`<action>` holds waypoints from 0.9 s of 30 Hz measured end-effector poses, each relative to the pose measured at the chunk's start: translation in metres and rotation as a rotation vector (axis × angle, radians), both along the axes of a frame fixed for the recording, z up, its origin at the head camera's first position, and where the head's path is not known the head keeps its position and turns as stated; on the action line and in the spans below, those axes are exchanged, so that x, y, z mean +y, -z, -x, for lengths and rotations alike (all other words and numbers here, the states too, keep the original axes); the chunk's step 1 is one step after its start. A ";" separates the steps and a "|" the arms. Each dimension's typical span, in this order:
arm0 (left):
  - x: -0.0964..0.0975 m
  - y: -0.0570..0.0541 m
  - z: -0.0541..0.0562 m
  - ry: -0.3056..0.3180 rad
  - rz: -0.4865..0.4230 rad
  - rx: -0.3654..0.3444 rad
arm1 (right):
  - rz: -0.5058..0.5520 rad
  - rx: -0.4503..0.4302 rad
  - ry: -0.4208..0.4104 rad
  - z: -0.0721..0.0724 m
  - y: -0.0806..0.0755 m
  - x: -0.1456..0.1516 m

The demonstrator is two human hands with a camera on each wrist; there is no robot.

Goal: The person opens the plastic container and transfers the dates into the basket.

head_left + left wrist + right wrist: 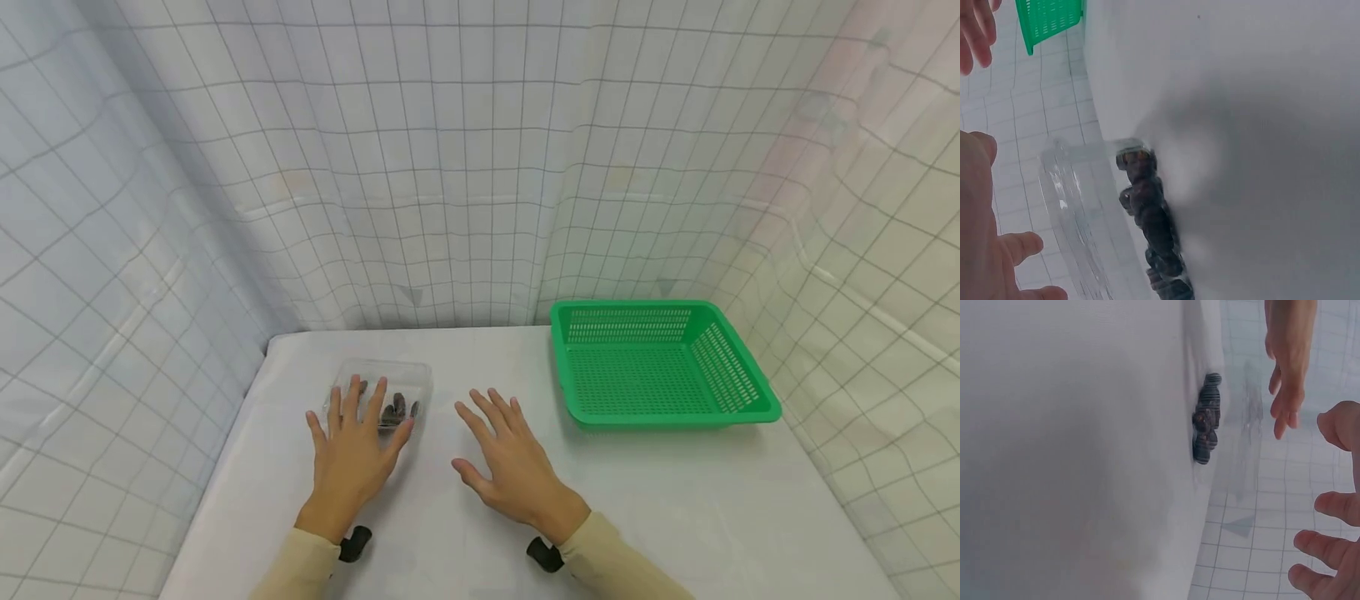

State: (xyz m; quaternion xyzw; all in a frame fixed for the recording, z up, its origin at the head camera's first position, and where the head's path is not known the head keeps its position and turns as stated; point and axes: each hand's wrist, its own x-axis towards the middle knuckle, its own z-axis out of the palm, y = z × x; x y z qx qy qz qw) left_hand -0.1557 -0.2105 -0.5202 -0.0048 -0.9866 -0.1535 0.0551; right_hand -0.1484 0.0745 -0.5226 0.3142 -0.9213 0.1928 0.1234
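A clear plastic box stands at the left of the white table. Small dark rounded pieces lie along its bottom; some look ridged or striped in the right wrist view, and their kind does not show. My left hand hovers over the box's near side, fingers spread and holding nothing. It hides part of the box in the head view. In the left wrist view the dark pieces sit in a row behind the clear wall. My right hand is held right of the box, fingers spread, gripping nothing.
An open green plastic basket with slotted sides stands at the table's back right, beyond my right hand. White gridded curtains hang behind the table and on both sides. The table's back edge runs along the rear curtain.
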 end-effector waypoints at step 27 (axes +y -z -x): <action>-0.055 0.009 0.013 -0.142 -0.324 -0.106 | 0.080 -0.380 -0.104 0.022 0.015 -0.064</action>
